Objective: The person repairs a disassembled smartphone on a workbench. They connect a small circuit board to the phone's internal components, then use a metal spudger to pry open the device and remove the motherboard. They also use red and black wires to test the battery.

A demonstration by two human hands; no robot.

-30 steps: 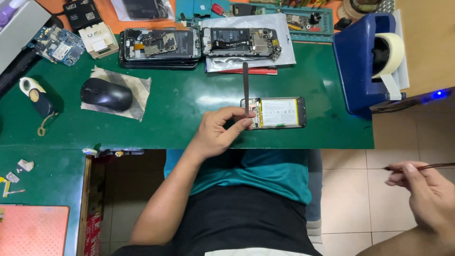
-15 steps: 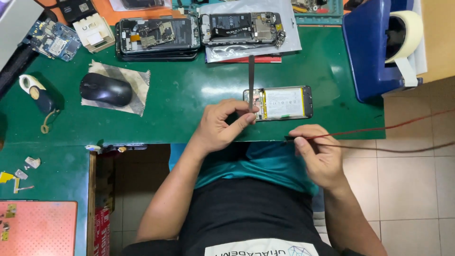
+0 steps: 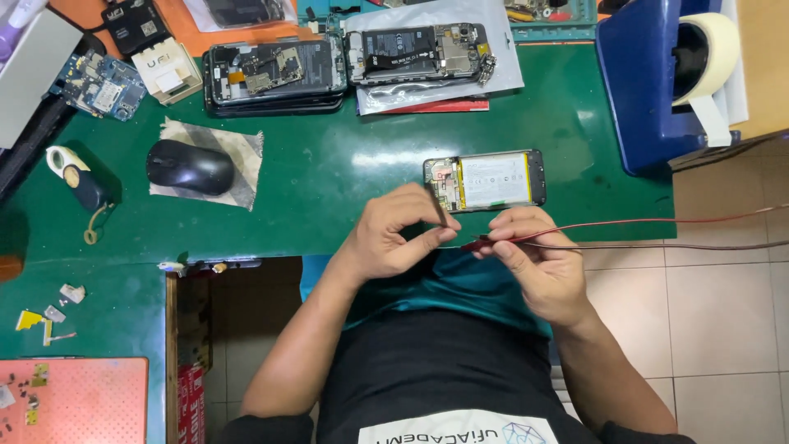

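a black mouse (image 3: 190, 166) lies on a cloth at nine o'clock. the left hand (image 3: 393, 234) pinches thin tweezers (image 3: 438, 208) at the centre. the opened phone (image 3: 485, 180) lies just above, at twelve o'clock. the right hand (image 3: 538, 261) grips red and black wires (image 3: 641, 233) trailing toward three o'clock.

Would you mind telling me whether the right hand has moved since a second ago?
Yes. The right hand, holding the red and black test leads, has come in from the far right to the table edge just below the opened phone.
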